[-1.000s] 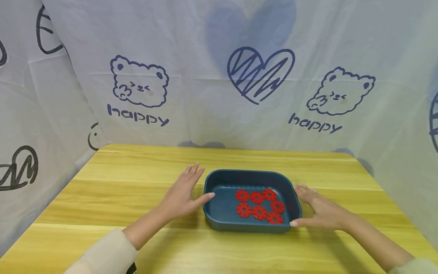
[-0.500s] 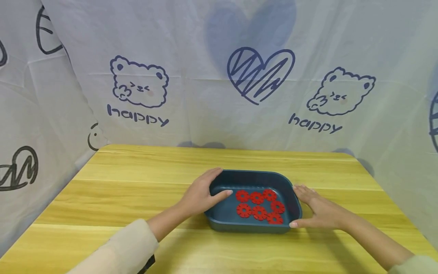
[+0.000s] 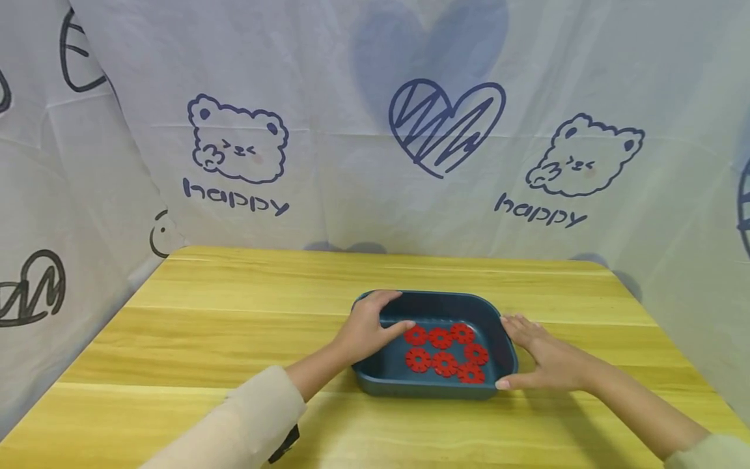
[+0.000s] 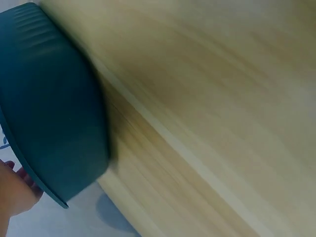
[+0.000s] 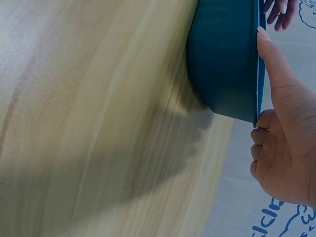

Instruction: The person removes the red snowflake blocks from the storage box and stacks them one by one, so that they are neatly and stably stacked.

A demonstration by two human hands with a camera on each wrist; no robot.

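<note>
A dark teal plastic basin [image 3: 428,391] with rounded corners stands on the wooden table. Several red notched discs with centre holes, like interlocking snowflake discs [image 3: 444,364], lie flat on the right half of its floor. My left hand [image 3: 366,329] is over the basin's left end, thumb and fingers spread and pointing inward; the thumb tip appears near the leftmost upper disc, and contact cannot be told. At the right end, my right hand [image 3: 545,355] rests against the basin's rim, its thumb at the near corner and its fingers farther back. The right wrist view shows that thumb [image 5: 271,54] on the rim.
The yellow wood-grain table [image 3: 234,280] extends around the basin on all sides. Behind it hangs a white cloth [image 3: 340,169] printed with bears, hearts and the word "happy". A small black item [image 3: 285,445] shows beneath the left sleeve.
My left hand has moved rightward from outside the basin's left end to over its inside, near the discs. The right hand, the basin and the discs have barely moved.
</note>
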